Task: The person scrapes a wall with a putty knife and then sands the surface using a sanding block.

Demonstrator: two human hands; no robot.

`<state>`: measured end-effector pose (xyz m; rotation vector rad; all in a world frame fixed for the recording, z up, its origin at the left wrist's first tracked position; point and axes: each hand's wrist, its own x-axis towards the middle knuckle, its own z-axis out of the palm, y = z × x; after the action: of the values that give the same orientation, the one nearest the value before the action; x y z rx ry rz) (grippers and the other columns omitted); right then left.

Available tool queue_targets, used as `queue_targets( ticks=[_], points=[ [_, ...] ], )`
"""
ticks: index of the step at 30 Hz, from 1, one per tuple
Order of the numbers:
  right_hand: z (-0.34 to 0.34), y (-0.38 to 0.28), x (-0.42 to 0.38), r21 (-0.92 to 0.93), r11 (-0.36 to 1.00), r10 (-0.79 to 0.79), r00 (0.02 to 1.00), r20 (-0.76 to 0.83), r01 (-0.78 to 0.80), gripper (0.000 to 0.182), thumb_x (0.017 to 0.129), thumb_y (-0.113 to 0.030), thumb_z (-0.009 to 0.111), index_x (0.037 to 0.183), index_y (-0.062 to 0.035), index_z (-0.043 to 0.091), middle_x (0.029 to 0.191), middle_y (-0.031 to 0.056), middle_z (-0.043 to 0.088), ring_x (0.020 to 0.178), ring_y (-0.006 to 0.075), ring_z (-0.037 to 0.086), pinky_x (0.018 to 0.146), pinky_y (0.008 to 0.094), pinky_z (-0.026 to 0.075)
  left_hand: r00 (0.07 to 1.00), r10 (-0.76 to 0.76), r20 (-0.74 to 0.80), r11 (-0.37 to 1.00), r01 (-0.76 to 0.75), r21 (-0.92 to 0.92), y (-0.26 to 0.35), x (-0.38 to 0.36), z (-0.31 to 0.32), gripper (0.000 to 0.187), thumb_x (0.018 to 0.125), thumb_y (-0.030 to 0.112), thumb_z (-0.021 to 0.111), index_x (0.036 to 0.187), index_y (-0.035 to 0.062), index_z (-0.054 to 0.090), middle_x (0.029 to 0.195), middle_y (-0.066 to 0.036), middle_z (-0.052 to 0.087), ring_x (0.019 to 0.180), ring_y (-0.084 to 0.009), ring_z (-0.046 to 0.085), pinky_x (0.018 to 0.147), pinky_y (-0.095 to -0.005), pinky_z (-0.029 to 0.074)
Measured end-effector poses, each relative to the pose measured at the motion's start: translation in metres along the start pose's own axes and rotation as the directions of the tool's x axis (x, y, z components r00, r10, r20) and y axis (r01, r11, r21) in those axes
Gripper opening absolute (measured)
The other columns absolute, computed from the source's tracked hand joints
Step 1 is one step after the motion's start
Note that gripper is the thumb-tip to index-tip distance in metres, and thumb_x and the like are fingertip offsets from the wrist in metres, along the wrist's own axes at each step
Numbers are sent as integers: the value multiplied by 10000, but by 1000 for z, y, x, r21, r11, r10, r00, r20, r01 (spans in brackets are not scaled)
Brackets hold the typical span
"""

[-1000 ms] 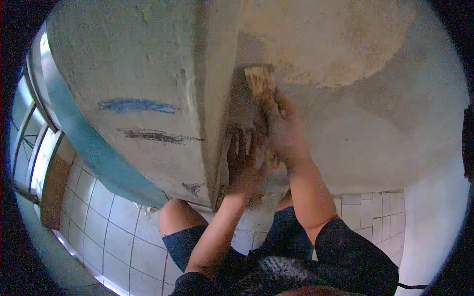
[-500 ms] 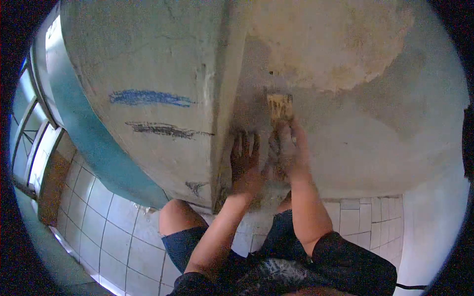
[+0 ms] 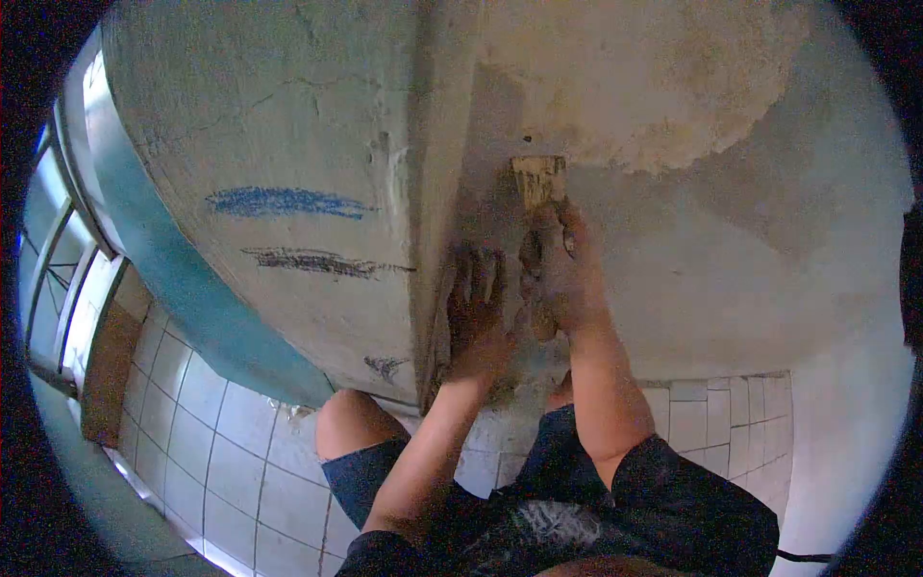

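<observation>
My right hand (image 3: 558, 264) is wrapped round the handle of a putty knife (image 3: 539, 180). Its wide, yellowish blade with dark streaks points up against the wall (image 3: 654, 260), and the handle's end shows below my fingers. My left hand (image 3: 478, 298) lies against the wall beside the corner edge, lower and to the left of the blade. Its fingers are stretched out and apart, with nothing in them. Above the blade, a large pale tan patch (image 3: 644, 87) on the wall borders greyer, darker areas.
A corner post (image 3: 437, 192) stands left of my hands. The wall face beyond it carries a blue scribble (image 3: 288, 203) and a black scribble (image 3: 317, 261). My bent knees are close to the wall's foot. White floor tiles (image 3: 231, 433) and a window (image 3: 72, 288) are at left.
My right hand and the putty knife have moved slightly up the wall and a little left. My left hand stays nearly in place. The view has shifted slightly.
</observation>
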<state>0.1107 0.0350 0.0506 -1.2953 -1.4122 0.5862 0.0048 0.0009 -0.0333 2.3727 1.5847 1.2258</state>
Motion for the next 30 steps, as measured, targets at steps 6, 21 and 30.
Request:
queue_targets(
  ticks=[6, 21, 30],
  points=[
    [0, -64, -19, 212, 919, 338, 941, 11, -333, 287, 945, -302, 482, 1136, -88, 496, 678, 10, 509, 533, 97, 457, 446, 271, 386, 998, -5, -68, 995, -2, -101, 0, -2, -2, 698, 821, 340, 556, 1385, 16, 303, 1423, -246, 269, 1328, -423, 215, 1072, -512, 194],
    [-15, -60, 1, 521, 626, 598, 786, 158, -580, 424, 933, -339, 505, 1259, -72, 454, 816, 40, 578, 638, 124, 521, 497, 292, 436, 999, 24, -39, 996, -27, -81, -3, -4, -2, 709, 811, 335, 591, 1383, 25, 309, 1425, -244, 267, 1333, -404, 218, 1087, -515, 174],
    [-2, 1, 11, 22, 999, -35, 999, -42, 36, 285, 946, -334, 481, 1079, -83, 491, 648, 25, 519, 517, 115, 491, 421, 269, 388, 1000, -2, 30, 997, 5, -81, 1, 0, -13, 770, 779, 283, 624, 1407, 30, 256, 1446, -242, 217, 1348, -396, 183, 1094, -509, 152]
  ],
)
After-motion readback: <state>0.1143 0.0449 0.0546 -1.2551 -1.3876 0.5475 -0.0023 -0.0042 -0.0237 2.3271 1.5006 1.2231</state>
